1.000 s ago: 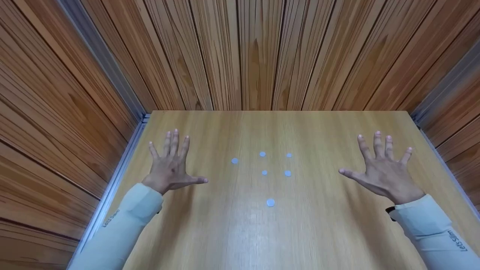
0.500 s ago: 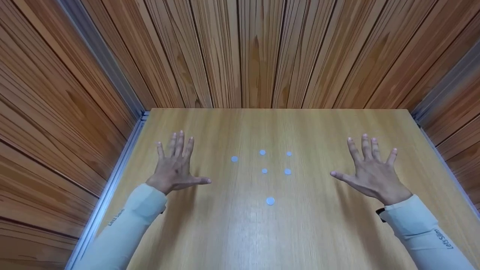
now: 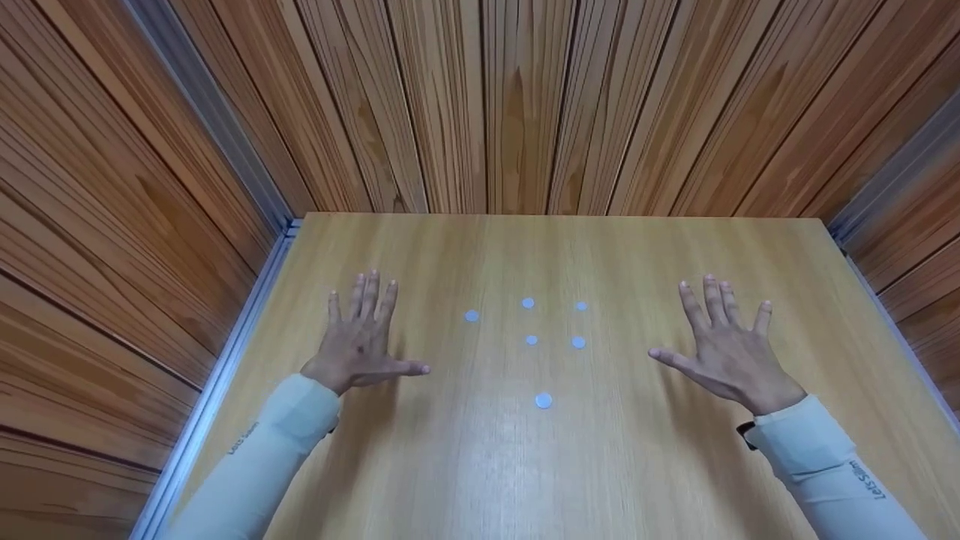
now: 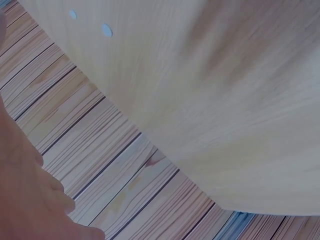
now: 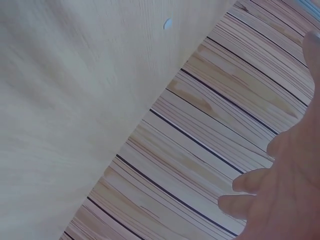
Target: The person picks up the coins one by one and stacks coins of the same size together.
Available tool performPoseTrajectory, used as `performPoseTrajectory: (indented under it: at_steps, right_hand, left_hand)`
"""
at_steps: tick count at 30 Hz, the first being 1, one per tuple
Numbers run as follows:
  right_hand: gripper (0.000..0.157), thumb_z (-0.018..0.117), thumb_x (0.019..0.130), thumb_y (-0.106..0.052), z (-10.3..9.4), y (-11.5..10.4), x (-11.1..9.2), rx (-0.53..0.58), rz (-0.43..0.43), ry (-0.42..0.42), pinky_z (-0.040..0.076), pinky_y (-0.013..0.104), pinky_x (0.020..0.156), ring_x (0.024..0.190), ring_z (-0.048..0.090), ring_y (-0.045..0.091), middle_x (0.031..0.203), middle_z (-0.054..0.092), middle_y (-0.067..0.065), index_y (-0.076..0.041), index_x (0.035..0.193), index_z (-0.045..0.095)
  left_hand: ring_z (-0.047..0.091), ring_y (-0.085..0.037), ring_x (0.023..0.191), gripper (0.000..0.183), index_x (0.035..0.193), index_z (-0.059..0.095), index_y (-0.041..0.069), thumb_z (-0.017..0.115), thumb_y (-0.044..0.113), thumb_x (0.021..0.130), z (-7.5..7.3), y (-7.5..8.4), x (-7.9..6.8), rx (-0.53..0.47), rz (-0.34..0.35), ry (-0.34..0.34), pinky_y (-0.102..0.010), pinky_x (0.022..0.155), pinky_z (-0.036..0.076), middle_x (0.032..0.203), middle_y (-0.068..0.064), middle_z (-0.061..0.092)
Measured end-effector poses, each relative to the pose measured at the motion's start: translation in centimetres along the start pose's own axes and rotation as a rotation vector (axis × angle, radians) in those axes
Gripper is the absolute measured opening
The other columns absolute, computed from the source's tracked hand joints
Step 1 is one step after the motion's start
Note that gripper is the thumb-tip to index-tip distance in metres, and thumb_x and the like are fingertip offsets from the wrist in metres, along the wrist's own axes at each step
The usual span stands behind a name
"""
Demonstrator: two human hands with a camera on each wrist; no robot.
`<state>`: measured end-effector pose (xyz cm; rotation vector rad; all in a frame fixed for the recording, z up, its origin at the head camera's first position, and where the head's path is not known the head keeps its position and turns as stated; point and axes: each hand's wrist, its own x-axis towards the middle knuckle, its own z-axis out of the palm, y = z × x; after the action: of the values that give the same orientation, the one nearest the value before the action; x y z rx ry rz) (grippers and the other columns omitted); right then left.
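Note:
Fingers spread and thumb out, my left hand [image 3: 356, 345] hovers over the left part of the wooden table [image 3: 480, 465], casting a shadow on it. My right hand [image 3: 731, 352] is held the same way above the right part. Neither hand holds or touches anything. Between them several small light-blue round dots lie flat on the table; the one closest to the left hand is a dot [image 3: 471, 316] at the left, and closest to the right hand is a dot [image 3: 578, 343]. Part of each hand shows at the edge of its wrist view.
Wood-plank walls close in the table at the back [image 3: 517, 112], left and right. A grey metal rail [image 3: 225, 367] runs along the left table edge. Nearer the front lies a larger blue dot [image 3: 543, 400].
Both hands have moved inward, the right one further, and slightly toward the front. Fingers stay spread. The dots keep their arrangement; the head view has shifted a little.

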<state>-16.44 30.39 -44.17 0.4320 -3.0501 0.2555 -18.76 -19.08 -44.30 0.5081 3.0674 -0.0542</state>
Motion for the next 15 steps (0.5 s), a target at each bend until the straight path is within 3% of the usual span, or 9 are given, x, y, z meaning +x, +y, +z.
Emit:
performPoseTrajectory:
  at_steps: [6, 15]
  right_hand:
    - [0.101, 0.056, 0.09, -0.065, 1.0, -0.4, 0.1, 0.009, -0.019, 0.029, -0.003, 0.08, 0.101, 0.145, 0.013, 0.053, 0.159, 0.01, 0.035, 0.002, 0.156, 0.018]
    - [0.097, 0.057, 0.091, -0.063, 2.3, -0.8, 0.2, 0.022, -0.029, 0.052, 0.008, 0.079, 0.102, 0.144, 0.019, 0.051, 0.158, 0.019, 0.034, 0.002, 0.155, 0.024]
  left_hand:
    - [0.0, -0.042, 0.15, 0.133, 0.159, 0.008, 0.004, 0.051, 0.092, 0.069, 0.7, 0.2, 0.0, -0.04, 0.029, 0.0, -0.068, 0.112, 0.006, 0.163, -0.026, -0.001]
    - [0.004, -0.043, 0.15, 0.132, 0.158, 0.012, -0.001, 0.06, 0.086, 0.07, 2.4, 1.0, 0.3, -0.125, 0.101, 0.053, -0.067, 0.113, 0.008, 0.163, -0.028, 0.004]
